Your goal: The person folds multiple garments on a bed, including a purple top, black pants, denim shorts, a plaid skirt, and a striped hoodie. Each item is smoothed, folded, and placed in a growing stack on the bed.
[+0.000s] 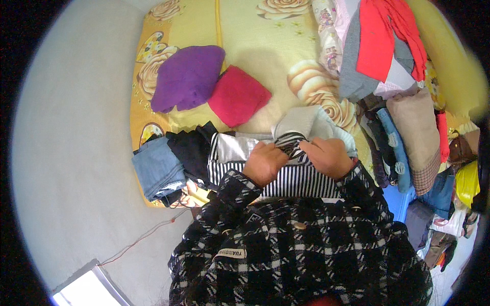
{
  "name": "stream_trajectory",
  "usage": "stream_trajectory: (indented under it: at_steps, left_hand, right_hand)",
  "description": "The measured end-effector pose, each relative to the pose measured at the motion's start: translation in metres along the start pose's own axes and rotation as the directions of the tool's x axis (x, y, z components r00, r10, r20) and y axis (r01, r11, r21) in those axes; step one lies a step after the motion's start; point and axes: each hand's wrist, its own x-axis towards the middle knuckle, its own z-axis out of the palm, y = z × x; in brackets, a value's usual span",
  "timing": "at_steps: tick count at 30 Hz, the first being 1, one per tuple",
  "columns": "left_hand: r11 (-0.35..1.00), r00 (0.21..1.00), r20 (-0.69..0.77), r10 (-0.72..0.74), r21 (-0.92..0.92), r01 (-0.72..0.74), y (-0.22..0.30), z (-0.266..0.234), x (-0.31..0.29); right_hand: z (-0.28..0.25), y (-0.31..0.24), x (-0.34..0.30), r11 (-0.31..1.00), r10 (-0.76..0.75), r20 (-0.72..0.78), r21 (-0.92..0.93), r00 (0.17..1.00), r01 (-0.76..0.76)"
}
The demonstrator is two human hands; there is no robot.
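Observation:
A black-and-white striped garment [306, 182] with pale grey and white parts lies in front of me at the near side of the bed; its exact kind cannot be made out. My left hand [266, 164] and my right hand [328, 157] both pinch its bunched striped cloth, close together, fingers closed. Beyond the hands, a light grey fabric piece [298, 121] stands up in a fold. Left of the garment are crumpled black clothes [191, 153] and folded blue jeans [159, 167]. Farther off lie a red folded cloth [240, 96] and a purple one [189, 78].
The bed [260, 46] has a yellow rose-patterned cover. At the right are a red garment [375, 46] over grey cloth, brown trousers [416, 127] and more piled clothes. A blue container [397, 201] shows below them. The wall [76, 127] runs along the left.

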Motion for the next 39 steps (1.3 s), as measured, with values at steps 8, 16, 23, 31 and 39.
stream_trajectory:
  at_steps: [8,16,23,31,39]
  left_hand:
    - [0.930,0.940,-0.027,-0.339,0.139,0.340,-0.013,-0.007,-0.006]
    - [0.941,0.972,-0.008,-0.234,0.250,0.229,-0.013,-0.003,-0.002]
    - [0.964,0.966,0.083,-0.245,0.125,0.234,-0.014,0.007,0.001]
    - [0.110,0.549,0.426,-0.719,-0.710,0.695,-0.037,0.022,-0.015]
    - [-0.030,0.727,0.306,-0.615,-0.930,0.366,-0.016,0.034,-0.001]
  right_hand:
    - [-0.006,0.012,-0.008,0.999,0.004,0.184,-0.038,0.983,0.003]
    - [0.000,0.014,-0.005,0.999,0.034,0.173,-0.007,0.984,-0.034]
    - [0.007,0.013,0.003,0.980,0.019,0.096,0.197,0.995,-0.038]
    - [-0.014,0.027,-0.002,0.532,0.456,0.432,0.568,0.778,-0.627]
    - [-0.031,0.026,0.042,0.535,-0.174,0.419,0.800,0.891,-0.272]
